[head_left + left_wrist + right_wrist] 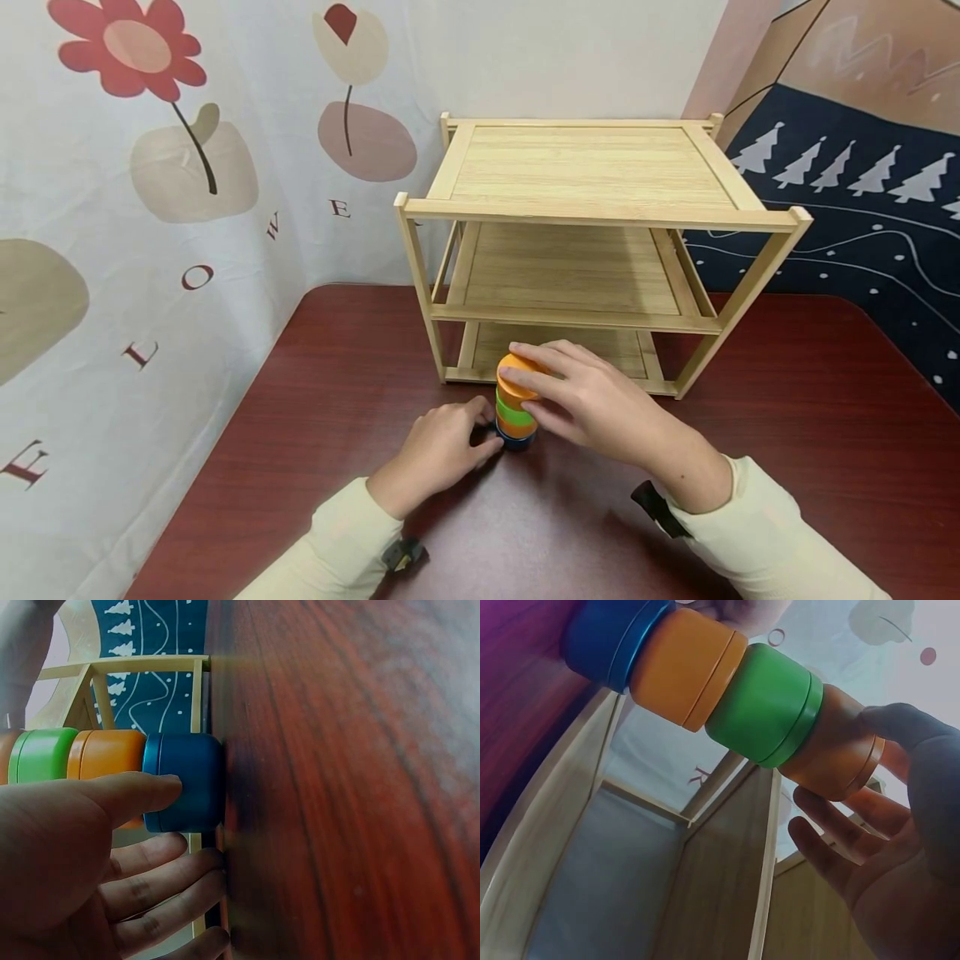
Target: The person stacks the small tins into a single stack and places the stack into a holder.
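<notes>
A stack of small round lidded tins stands on the table in front of the rack. At its base is a blue tin (pixel 191 795), then an orange tin (pixel 682 667), a green tin (pixel 765 705) and another orange tin (pixel 517 375) on top. My left hand (pixel 442 450) holds the blue tin low down, its thumb on the near side and fingers curving behind. Around the top orange tin, my right hand (pixel 603 408) has its thumb on one side and its fingers on the other. The right fingers partly cover the stack in the head view.
A three-level wooden rack (pixel 600 167) stands right behind the stack, its lower front rail close to the tins. Beneath everything lies a dark red wooden table (pixel 322 358). Printed cloth (pixel 262 75) hangs behind and to the left.
</notes>
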Tool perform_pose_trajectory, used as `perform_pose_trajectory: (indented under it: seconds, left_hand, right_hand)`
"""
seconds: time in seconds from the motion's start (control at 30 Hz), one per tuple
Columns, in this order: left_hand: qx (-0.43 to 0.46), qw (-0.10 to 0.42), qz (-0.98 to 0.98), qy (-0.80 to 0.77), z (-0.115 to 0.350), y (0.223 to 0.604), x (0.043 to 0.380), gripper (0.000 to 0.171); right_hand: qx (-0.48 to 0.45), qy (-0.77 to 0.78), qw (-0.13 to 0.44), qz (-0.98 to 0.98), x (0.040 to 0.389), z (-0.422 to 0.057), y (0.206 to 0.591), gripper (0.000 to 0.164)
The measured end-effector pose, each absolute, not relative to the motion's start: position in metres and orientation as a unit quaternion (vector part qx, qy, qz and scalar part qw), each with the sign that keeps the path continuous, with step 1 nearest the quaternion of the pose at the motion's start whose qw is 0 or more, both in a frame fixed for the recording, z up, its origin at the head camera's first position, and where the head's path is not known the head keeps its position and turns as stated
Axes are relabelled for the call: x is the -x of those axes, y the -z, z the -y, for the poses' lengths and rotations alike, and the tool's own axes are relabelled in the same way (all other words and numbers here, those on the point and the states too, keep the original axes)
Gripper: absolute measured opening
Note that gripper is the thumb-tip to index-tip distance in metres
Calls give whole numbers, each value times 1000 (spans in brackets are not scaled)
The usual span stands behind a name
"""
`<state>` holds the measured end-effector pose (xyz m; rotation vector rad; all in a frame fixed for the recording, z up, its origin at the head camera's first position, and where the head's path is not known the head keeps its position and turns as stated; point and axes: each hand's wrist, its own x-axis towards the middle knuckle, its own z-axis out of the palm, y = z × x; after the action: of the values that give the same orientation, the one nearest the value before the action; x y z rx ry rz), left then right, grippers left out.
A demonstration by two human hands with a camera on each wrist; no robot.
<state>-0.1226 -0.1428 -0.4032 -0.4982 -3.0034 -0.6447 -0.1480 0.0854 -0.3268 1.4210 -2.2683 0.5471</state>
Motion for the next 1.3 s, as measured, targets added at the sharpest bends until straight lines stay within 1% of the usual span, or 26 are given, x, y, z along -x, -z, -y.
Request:
perform_pose_trajectory:
  seconds: [0.7, 1.0, 1.3]
  left_hand:
    - [160, 10, 965, 207, 141, 403, 124, 24]
    - [158, 10, 966, 204, 142, 405, 124, 24]
    - [151, 2, 966, 209, 142, 404, 124, 25]
  right_hand:
    - [-498, -201, 193, 821, 150, -86, 328, 47]
    - [-481, -184, 174, 839, 149, -87, 328, 52]
    - [-457, -198, 193, 846, 143, -93, 329, 53]
